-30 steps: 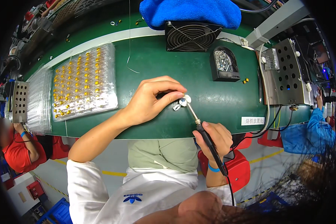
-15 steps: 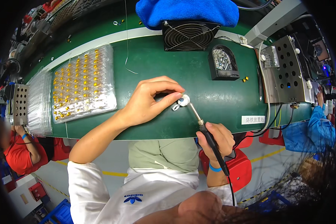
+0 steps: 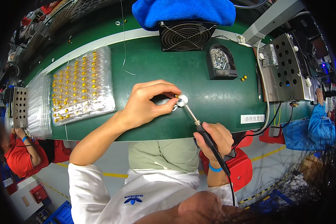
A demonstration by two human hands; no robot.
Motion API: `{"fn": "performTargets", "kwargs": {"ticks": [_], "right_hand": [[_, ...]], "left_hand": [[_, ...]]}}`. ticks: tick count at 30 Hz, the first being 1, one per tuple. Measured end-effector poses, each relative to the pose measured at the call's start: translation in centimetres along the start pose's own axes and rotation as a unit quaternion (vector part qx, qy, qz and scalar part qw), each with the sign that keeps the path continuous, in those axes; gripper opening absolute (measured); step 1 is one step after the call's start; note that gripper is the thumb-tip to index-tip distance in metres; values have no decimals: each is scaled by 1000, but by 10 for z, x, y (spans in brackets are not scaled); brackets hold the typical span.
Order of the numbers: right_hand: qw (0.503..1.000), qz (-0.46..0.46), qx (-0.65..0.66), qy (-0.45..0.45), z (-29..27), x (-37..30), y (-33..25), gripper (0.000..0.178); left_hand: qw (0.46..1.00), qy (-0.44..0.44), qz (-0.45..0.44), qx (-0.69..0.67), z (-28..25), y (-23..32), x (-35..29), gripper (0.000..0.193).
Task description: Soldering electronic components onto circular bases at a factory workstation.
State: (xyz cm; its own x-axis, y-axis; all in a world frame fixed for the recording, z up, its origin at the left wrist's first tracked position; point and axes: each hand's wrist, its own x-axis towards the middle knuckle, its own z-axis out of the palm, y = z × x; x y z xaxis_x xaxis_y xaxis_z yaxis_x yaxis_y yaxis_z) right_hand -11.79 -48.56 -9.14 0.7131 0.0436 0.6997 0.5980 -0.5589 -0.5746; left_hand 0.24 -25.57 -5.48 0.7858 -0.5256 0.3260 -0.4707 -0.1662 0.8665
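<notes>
A soldering iron (image 3: pixel 208 143) with a black handle and a bare metal shaft is held pen-like in my right hand (image 3: pixel 221 137), fingers closed around it. Its tip meets a small white round piece (image 3: pixel 183 100) at my left fingertips; whether the tip presses on it I cannot tell. My left hand (image 3: pixel 140 102) pinches a tiny part beside that piece between thumb and fingers. A bit of gold and a dark blue spot show there, the rest hidden by the fingertips. A small white ring (image 3: pixel 174 107) sits just under the thumb tip.
Clear plastic trays (image 3: pixel 84 84) of gold parts lie left. A black fan (image 3: pixel 186 36) under a blue cloth (image 3: pixel 184 13) stands behind my hands. A black bin (image 3: pixel 221 62) of metal pieces, gold parts (image 3: pixel 243 78) and a perforated metal box (image 3: pixel 285 71) are right. A thin wire (image 3: pixel 124 44) hangs down.
My left thumb has dropped a little from the forefinger, baring a gold bit. The iron's tip stays at the white piece. The whole view has shifted slightly.
</notes>
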Motion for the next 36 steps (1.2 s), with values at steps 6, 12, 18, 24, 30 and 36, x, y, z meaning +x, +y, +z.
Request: {"fn": "performTargets", "kwargs": {"ticks": [6, 12, 18, 24, 30, 36], "right_hand": [[1000, -1, -6, -16, 1, 1, -1, 36], [1000, -1, -5, -14, 2, 2, -1, 37], [1000, 2, -14, -23, 2, 3, -2, 36], [1000, 6, -11, -24, 2, 3, -3, 36], [999, 23, -24, -25, 2, 5, -5, 37], [1000, 20, -16, -19, 1, 3, -4, 37]], "left_hand": [[1000, 16, 20, 2, 3, -6, -3, 20], [995, 30, 67, 73, 5, -7, -3, 19], [991, 39, 91, 87, 7, -10, -2, 19], [986, 56, 111, 107, 10, -10, -2, 20], [985, 55, 118, 112, 10, -11, -1, 21], [984, 58, 125, 117, 11, -10, -1, 20]]}}
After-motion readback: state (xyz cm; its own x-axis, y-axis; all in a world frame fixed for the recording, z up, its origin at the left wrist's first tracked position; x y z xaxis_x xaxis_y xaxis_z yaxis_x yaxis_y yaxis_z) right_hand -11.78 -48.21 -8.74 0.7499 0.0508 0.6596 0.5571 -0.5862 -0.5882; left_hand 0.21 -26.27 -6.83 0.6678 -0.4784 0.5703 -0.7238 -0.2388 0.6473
